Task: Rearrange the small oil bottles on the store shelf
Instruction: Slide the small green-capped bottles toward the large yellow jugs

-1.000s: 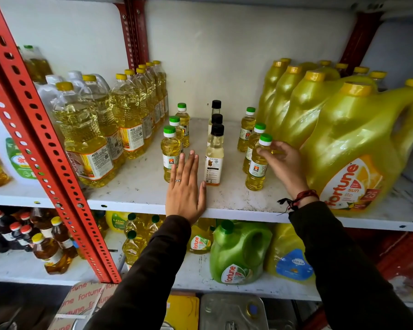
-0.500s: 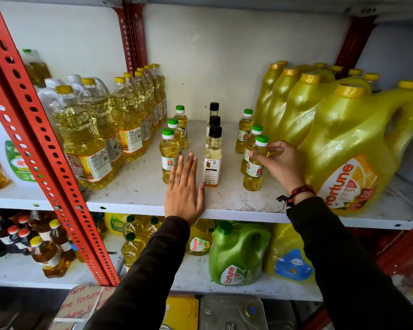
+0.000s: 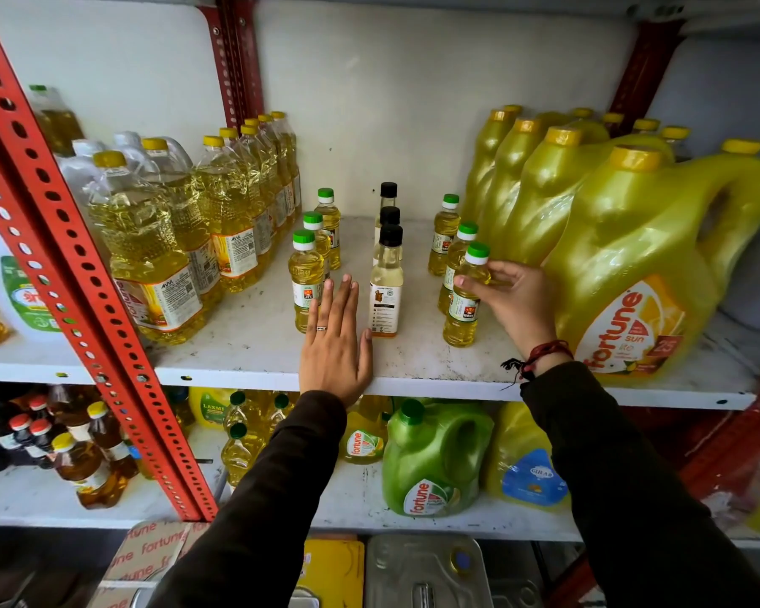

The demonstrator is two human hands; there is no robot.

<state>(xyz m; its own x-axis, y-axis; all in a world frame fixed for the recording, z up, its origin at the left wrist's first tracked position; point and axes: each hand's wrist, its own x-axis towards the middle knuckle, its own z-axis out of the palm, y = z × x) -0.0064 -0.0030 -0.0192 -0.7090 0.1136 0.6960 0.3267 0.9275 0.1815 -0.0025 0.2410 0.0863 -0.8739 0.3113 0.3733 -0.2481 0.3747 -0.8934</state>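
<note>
Small oil bottles stand in three short rows on the white shelf (image 3: 246, 344). The left row has green caps, its front bottle (image 3: 304, 278) beside my fingers. The middle row is black-capped, with a pale front bottle (image 3: 386, 291). The right row has green caps too. My right hand (image 3: 507, 300) grips the front right bottle (image 3: 465, 296) by its shoulder; the bottle stands on the shelf. My left hand (image 3: 336, 344) lies flat, palm down, on the shelf between the left and middle rows, holding nothing.
Large clear oil bottles (image 3: 150, 252) line the left side behind a red perforated upright (image 3: 84, 274). Big yellow jugs (image 3: 632, 265) crowd the right. On the lower shelf stand a green jug (image 3: 431, 462) and more bottles.
The front right bottle has slid a little toward the left under my right hand. My left hand has stayed flat in place. The view has shifted slightly.
</note>
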